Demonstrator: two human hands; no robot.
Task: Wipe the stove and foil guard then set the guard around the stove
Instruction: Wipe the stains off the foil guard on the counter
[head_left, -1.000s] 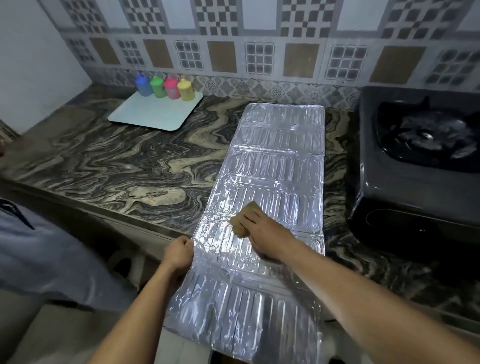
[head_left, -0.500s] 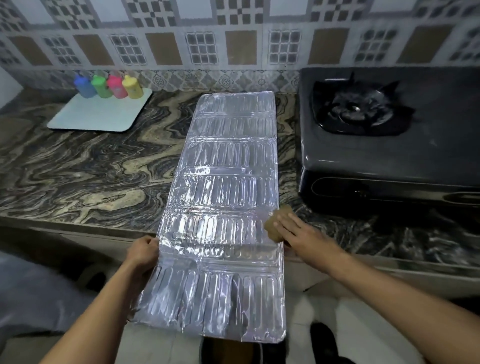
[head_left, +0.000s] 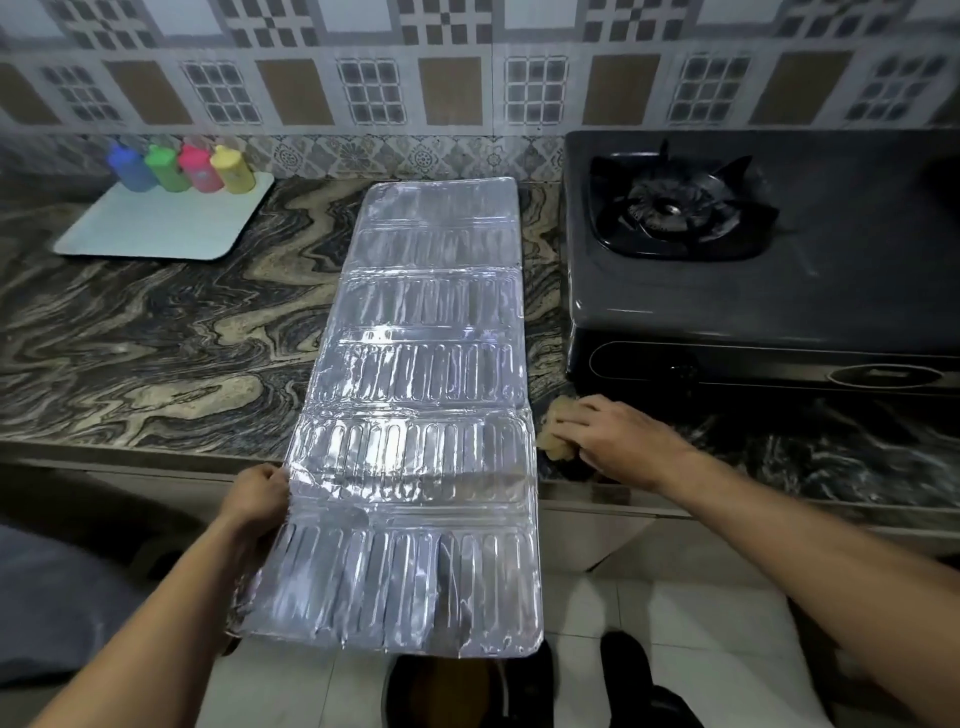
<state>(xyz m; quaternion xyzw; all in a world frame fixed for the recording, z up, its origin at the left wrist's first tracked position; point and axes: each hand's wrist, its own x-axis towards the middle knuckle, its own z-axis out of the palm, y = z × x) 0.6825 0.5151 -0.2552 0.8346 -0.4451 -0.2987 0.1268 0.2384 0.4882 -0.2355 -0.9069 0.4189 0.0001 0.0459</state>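
Note:
A long silver foil guard lies flat across the marbled counter, its near panels hanging past the front edge. My left hand grips the guard's left edge near the counter's front. My right hand rests on the counter just right of the guard, fingers curled over a tan cloth. The black gas stove stands at the right, right behind that hand, its burner grate in view.
A pale tray sits at the back left with several coloured bottles on it. A patterned tile wall runs behind the counter. Below the guard's hanging end are a dark round object and a dark shoe on the tiled floor.
My right hand moved the cloth rightward, off the foil guard and onto the counter in front of the stove. My left hand kept its grip on the guard's left edge. The view swung right.

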